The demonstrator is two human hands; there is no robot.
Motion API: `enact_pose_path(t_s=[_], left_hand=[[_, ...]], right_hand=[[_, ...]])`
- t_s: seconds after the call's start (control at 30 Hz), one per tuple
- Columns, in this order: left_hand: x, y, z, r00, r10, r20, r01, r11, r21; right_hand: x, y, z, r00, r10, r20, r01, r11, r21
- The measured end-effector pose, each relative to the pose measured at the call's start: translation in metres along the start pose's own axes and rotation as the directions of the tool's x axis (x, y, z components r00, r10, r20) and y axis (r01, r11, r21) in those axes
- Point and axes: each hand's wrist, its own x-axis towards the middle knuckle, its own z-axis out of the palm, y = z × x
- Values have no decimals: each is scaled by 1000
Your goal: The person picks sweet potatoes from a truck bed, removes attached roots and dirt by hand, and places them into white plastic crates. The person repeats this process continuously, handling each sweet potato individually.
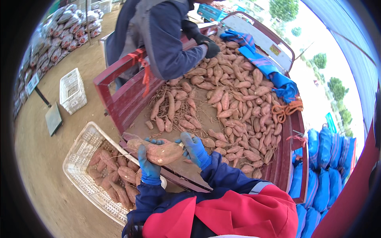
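Note:
My left hand, in a blue work glove, grips sweet potatoes, among them a large one, over the edge of a red cargo bed. At the large one's right end, my right hand, gloved too, holds its tip between thumb and fingers. Below and left of my hands stands a white plastic crate with sweet potatoes in it. Beyond my hands a big pile of sweet potatoes covers much of the bed. A smaller group lies among thin roots nearer the left side wall.
Across the bed's left side wall a co-worker leans, a dark-gloved hand on the pile. A white crate and a platform scale stand on the ground. Blue sacks are stacked at right; orange rope lies on the bed's edge.

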Motion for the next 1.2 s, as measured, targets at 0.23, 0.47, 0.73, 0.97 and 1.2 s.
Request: enact_pose_path(t_s=[0.23,0.47,0.73,0.97,1.2], left_hand=[[9,-105,22,973,-221,62,223,975,-18],[11,-172,50,881,-465,86,440,873,208],[-11,-209,97,871,-490,32,476,858,196],[17,-195,100,961,-205,187,-26,604,797],[6,-230,97,905,-47,423,-331,545,770]], right_hand=[[-31,-6,-163,946,-170,-275,232,950,209],[-51,-120,-323,629,-770,111,242,58,-968],[-84,-67,-253,911,-172,374,364,763,-535],[-97,18,-260,735,-117,668,-243,875,419],[-112,42,-235,936,-27,351,-235,693,681]])
